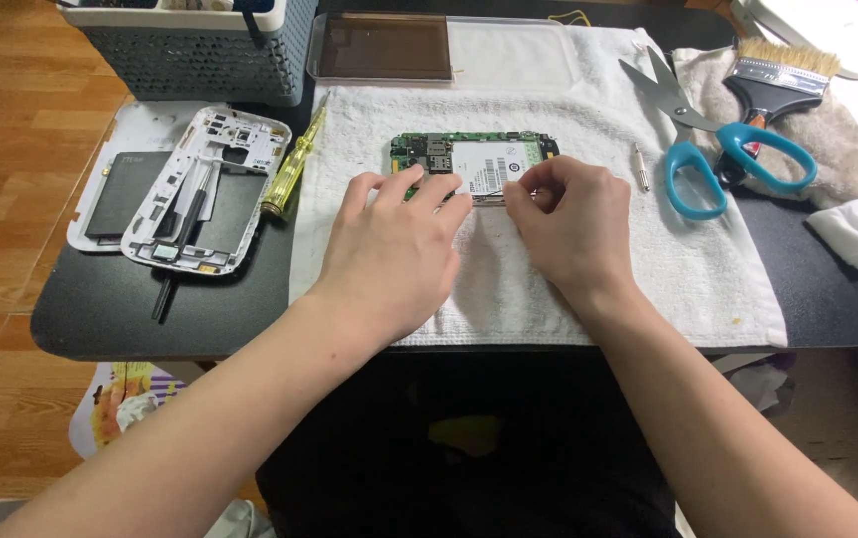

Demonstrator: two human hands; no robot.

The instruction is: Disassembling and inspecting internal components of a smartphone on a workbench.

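Note:
An opened phone (477,159) with a green circuit board and a white label lies on a white towel (668,269). My left hand (389,254) rests on the phone's near left edge, fingertips pressing on the board. My right hand (569,224) pinches at the phone's near right edge, thumb and forefinger close together on it. Whether a small part sits between those fingers is hidden.
A white phone frame (212,189) and a back cover with a dark battery (115,189) lie at the left, beside a yellow-handled screwdriver (294,164). Blue-handled scissors (708,139), a brush (778,75), a small bit (640,166), a clear tray (509,50) and a grey basket (190,45) surround the towel.

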